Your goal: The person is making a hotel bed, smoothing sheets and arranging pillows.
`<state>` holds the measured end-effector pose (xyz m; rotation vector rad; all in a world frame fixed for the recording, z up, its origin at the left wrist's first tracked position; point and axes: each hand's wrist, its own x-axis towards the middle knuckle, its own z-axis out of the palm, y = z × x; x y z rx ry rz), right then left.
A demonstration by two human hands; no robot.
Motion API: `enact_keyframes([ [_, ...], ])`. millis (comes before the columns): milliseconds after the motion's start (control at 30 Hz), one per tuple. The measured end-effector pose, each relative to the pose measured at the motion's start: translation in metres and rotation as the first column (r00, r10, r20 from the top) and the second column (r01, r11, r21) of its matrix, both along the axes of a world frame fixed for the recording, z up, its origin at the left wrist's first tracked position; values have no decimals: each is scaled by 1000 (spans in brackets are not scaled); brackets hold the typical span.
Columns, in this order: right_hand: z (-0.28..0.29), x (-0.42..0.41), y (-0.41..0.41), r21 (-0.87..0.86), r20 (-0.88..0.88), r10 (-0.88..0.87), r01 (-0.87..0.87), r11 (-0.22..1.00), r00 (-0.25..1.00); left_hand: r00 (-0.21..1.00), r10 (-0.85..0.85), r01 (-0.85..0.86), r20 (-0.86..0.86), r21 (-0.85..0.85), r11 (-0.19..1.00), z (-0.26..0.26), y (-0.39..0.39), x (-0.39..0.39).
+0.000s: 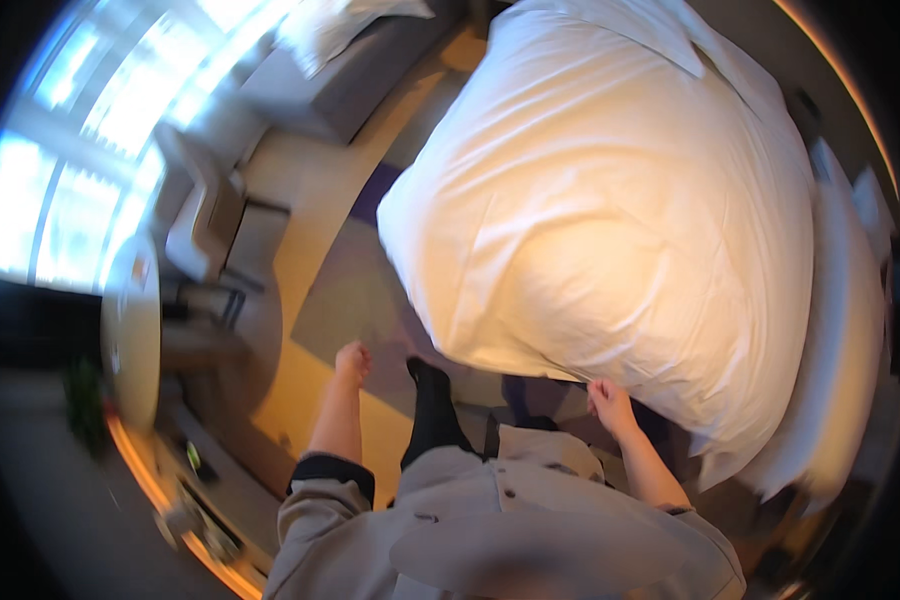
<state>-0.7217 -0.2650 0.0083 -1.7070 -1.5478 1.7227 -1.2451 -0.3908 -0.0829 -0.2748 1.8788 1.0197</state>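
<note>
A white duvet, wrinkled and puffed up, covers the bed in front of me. My right hand is at its near edge, with the fingers closed on the border of the cloth. My left hand hangs over the carpet to the left of the bed, apart from the duvet. Its fingers are curled in and nothing shows in them. The duvet's near corner droops to the right of my right hand.
White pillows lie along the bed's right side. A patterned rug runs beside the bed. Left of it stand an armchair, a round table and a grey sofa by bright windows. A long console lines the left wall.
</note>
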Motion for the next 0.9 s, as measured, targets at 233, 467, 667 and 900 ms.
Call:
enact_keyframes([
  [233, -60, -150, -85, -223, 246, -47, 104, 969, 968, 889, -457, 457, 21, -93, 885, -40, 235, -113],
  [467, -122, -318, -54, -658, 149, -447, 425, 621, 882, 739, -590, 486, 325, 349, 801, -121, 363, -136],
  [667, -144, -390, -41, -712, -324, -935, 687, 142, -142, 379, -724, 342, 576, 640, 688, -31, 389, -192],
  [900, -133, -501, -37, -582, 505, -863, 731, -356, -19, 381, -842, 831, 381, 257, 493, -63, 415, -298],
])
